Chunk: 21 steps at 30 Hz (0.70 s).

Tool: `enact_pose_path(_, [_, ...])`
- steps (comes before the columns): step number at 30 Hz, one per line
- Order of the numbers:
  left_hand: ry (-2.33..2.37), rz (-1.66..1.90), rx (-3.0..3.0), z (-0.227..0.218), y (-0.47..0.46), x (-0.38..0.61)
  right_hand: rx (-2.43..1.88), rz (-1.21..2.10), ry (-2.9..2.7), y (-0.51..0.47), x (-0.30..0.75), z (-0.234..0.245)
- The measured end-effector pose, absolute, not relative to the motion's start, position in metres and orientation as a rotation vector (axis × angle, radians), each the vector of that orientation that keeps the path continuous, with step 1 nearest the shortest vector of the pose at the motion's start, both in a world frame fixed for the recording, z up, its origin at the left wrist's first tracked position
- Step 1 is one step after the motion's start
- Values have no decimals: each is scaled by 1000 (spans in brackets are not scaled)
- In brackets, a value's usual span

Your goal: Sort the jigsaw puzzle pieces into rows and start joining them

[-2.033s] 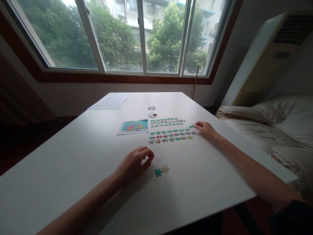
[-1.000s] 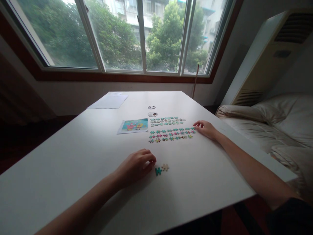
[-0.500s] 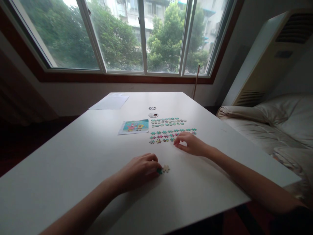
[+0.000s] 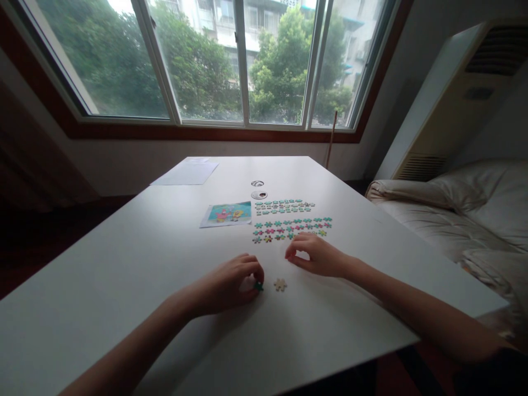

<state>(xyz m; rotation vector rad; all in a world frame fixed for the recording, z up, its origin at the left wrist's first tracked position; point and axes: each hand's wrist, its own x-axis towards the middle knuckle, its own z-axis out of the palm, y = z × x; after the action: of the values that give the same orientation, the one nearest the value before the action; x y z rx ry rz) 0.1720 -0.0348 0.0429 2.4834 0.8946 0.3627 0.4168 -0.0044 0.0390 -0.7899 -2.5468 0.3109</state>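
My left hand (image 4: 235, 283) pinches a green jigsaw piece (image 4: 258, 286) between thumb and fingertips, low over the white table (image 4: 165, 258). A beige jigsaw piece (image 4: 280, 284) lies just right of it, apart from both hands. My right hand (image 4: 315, 254) hovers above and right of the beige piece, its thumb and fingertips curled together; no piece shows in them. Beyond that hand, several jigsaw pieces (image 4: 279, 224) are laid out in rows, mostly green, some pink or yellow. A colourful cartoon picture sheet (image 4: 229, 213) lies left of these rows.
Two small round items (image 4: 259, 194) lie behind the picture sheet. White paper (image 4: 185, 172) rests at the far left table corner. A pale padded sofa (image 4: 429, 212) stands along the right side, with a tall appliance (image 4: 445, 93) behind it. The window (image 4: 243, 71) is across from me.
My left hand has drawn the green piece leftward, opening a gap to the beige piece. My right hand has come down towards me, away from the front row of pieces.
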Motion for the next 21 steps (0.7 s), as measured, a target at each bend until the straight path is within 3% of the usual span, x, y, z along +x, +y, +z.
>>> enact_pose_path(5, [1005, 526, 2350, 33, -30, 177, -819, 365, -2519, -9, 411, 33])
enact_pose_path(13, [1012, 908, 1616, 32, -30, 198, -908, 572, -2369, -19, 399, 34])
enact_pose_path(21, [1041, 1055, 1454, 29, -33, 202, -938, 754, -2250, -23, 393, 31])
